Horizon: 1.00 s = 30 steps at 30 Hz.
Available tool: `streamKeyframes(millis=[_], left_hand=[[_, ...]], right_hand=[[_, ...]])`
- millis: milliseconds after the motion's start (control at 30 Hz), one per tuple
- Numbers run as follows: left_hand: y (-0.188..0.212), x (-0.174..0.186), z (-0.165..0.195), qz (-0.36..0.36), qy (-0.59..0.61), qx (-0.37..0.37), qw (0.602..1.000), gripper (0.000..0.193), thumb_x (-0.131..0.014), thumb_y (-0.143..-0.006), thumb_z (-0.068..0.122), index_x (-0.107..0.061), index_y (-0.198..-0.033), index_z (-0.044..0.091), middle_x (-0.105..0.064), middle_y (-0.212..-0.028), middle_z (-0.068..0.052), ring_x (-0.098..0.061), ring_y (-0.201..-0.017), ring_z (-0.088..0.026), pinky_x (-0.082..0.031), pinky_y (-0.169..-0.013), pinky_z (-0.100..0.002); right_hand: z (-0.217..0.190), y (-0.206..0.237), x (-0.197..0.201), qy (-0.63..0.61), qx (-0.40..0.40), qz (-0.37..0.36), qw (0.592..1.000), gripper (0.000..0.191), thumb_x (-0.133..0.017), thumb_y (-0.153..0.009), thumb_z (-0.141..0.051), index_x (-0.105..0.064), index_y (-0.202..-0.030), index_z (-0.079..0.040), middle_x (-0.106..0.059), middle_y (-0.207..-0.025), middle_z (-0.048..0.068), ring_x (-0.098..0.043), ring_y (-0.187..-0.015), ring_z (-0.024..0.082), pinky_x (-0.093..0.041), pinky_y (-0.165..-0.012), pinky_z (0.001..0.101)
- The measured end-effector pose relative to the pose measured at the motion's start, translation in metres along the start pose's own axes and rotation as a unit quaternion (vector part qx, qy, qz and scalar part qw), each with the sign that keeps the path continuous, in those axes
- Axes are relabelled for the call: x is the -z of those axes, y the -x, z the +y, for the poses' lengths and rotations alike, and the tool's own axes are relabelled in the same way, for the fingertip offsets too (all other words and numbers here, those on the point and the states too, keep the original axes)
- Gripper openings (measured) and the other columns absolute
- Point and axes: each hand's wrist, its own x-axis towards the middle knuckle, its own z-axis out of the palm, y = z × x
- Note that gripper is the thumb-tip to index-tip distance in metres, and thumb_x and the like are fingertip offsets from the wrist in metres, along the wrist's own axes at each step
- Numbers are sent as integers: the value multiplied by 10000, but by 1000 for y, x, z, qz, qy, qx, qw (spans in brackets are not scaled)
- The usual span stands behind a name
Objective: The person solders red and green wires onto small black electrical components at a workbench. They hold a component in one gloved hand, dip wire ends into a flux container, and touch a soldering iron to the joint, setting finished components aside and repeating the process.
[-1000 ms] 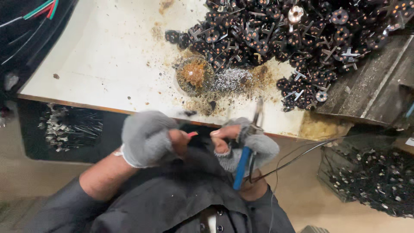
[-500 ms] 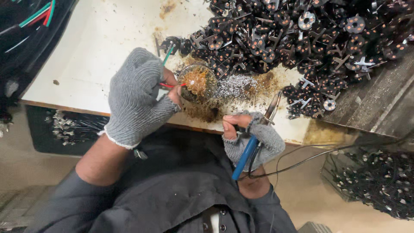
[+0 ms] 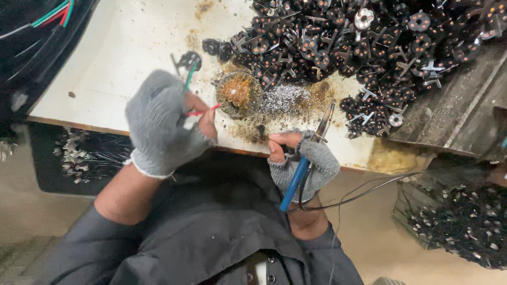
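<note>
Head view: 2 gloved hands, left hand (image 3: 161, 124) with perhaps 2 wires (image 3: 193, 95), right hand (image 3: 303, 163) with 1 soldering iron (image 3: 306, 158).

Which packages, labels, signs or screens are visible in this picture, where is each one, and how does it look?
None: no package, label, sign or screen shows.
Only loose work things are in view: a white table, a heap of small black parts at its far right, a round tin with brownish paste, and the blue-handled tool in the right hand.
The left hand holds a part with red and green wires.
</note>
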Motion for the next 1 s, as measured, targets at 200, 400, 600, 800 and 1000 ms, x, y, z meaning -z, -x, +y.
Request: streamKeyframes(millis=[200,400,600,800,1000], left_hand=[[4,31,8,-300,287,101,904,170,-825,-759,203,-685,-781,111,-617,-761,-36,-652,-719,-196,-504,-653,-319],[24,2,18,-336,404,181,831,153,-798,-710,172,-680,-750,83,-643,-734,-28,-661,-718,-156,-525,-673,-312],[21,-2,33,-299,327,116,889,244,-832,-725,188,-641,-830,79,-609,-874,-109,-647,-794,-296,-512,-692,-355],[13,6,16,-334,183,11,925,280,-839,-713,252,-602,-791,123,-609,-830,-76,-661,-736,-315,-499,-609,-417],[29,-19,13,-232,17,31,972,278,-852,-677,295,-619,-756,164,-596,-760,-77,-631,-691,-320,-488,-591,-441]], right_hand=[[-16,-9,11,-64,-16,-85,994,470,-820,-1032,-82,-435,-1296,-133,-742,-1073,166,-762,-982,251,-629,-868,332],[-23,-6,18,-79,-136,-157,975,382,-879,-902,-168,-681,-1214,-68,-765,-1034,110,-764,-943,195,-616,-822,308],[-17,-10,13,-11,-154,-100,983,257,-838,-896,-231,-728,-1064,-71,-736,-943,89,-735,-829,176,-581,-736,293],[-20,-32,11,84,-42,-274,957,120,-764,-896,-230,-781,-961,-130,-758,-829,64,-700,-717,261,-521,-693,371],[-18,-28,2,149,-55,-238,958,208,-838,-878,-265,-793,-1025,-124,-775,-888,83,-692,-678,264,-531,-641,365]])
